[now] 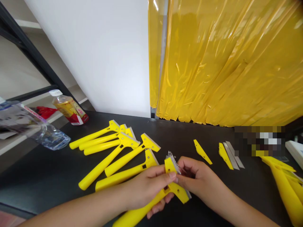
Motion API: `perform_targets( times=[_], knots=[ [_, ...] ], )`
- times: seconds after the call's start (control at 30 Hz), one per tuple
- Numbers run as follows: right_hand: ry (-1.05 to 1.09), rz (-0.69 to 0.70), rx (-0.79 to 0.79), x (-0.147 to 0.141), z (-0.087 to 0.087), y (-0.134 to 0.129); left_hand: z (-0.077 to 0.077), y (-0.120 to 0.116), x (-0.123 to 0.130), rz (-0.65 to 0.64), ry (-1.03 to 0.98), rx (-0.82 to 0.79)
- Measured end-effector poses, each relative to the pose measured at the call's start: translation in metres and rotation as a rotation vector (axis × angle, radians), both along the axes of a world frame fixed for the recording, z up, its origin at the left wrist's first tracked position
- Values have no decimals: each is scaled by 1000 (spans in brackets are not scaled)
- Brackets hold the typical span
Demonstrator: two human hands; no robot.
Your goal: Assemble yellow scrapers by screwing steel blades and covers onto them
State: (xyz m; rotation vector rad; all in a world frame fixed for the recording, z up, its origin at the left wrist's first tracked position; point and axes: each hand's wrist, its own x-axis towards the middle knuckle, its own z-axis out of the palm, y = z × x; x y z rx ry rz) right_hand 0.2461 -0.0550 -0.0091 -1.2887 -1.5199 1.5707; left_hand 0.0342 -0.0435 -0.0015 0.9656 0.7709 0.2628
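A yellow scraper (181, 192) with a metal blade along its head is held near the bottom centre. My left hand (151, 186) is closed round it, thumb on the head and fingers underneath. My right hand (195, 173) pinches at the blade side of the head; what lies between its fingertips is mostly hidden. Just behind the head is a small pile of metal nuts or screws (169, 154). Several yellow scrapers (101, 164) lie to the left, heads pointing right. To the right are a loose yellow plate (202, 152), another yellow plate (225, 156) and bare blades (233, 155).
On the left stand a juice bottle (69, 108) and a clear plastic bottle (40, 126), tilted. More yellow handles (284, 186) lie at the right edge, near a blurred patch. A white panel (113, 56) and yellow film (224, 63) rise behind the black table (35, 176).
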Motion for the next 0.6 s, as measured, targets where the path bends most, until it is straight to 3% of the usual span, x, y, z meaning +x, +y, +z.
perform_targets(
  times=[0.3,0.47,0.53,0.6],
  knots=[
    [60,26,55,-3,0,-2,12,-2,7,57,-23,33],
    [62,-216,200,6,8,-7,26,-3,4,199,54,124],
    [16,-252,274,10,12,-11,33,-5,0,230,141,246],
    [-17,-192,306,12,18,-15,40,-8,-3,197,271,536]
  ],
)
